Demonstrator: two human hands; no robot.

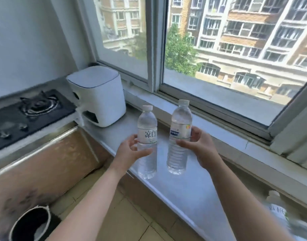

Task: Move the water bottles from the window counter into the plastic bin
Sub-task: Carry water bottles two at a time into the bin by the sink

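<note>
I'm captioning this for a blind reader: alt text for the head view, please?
Two hands each grip an upright water bottle by a window counter: left hand on the left bottle, right hand on the right bottle.

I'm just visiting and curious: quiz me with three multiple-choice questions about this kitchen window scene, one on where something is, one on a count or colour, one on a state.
1. Where does the white appliance stand?
A. on the floor
B. on the counter between the gas stove and the window
C. outside the window

2. How many bottles are held up in the hands?
A. one
B. two
C. four

3. What state are the held bottles' caps in?
A. on
B. off
C. missing

Answers:
1 B, it sits beside the stove under the window.
2 B, the left hand grips the left bottle and the right hand grips the right bottle.
3 A, a white cap tops each.
</note>
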